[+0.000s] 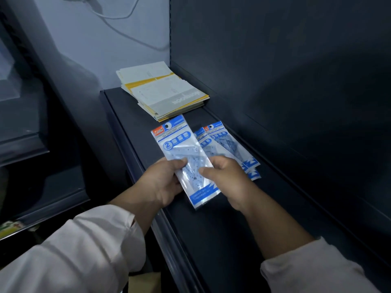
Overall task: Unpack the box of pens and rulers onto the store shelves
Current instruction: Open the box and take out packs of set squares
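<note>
Over the dark shelf [243,218], both hands grip one ruler pack [179,149]: left hand [163,182] curled round its left edge, right hand [224,178] pinching its right. Two more packs [230,144] lie fanned just beside, paper pads [163,92] behind.

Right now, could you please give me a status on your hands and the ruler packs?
Left hand and right hand both grip one ruler pack over the shelf. Two more packs lie there, overlapping. Booklet stack behind, not in the way.
</note>
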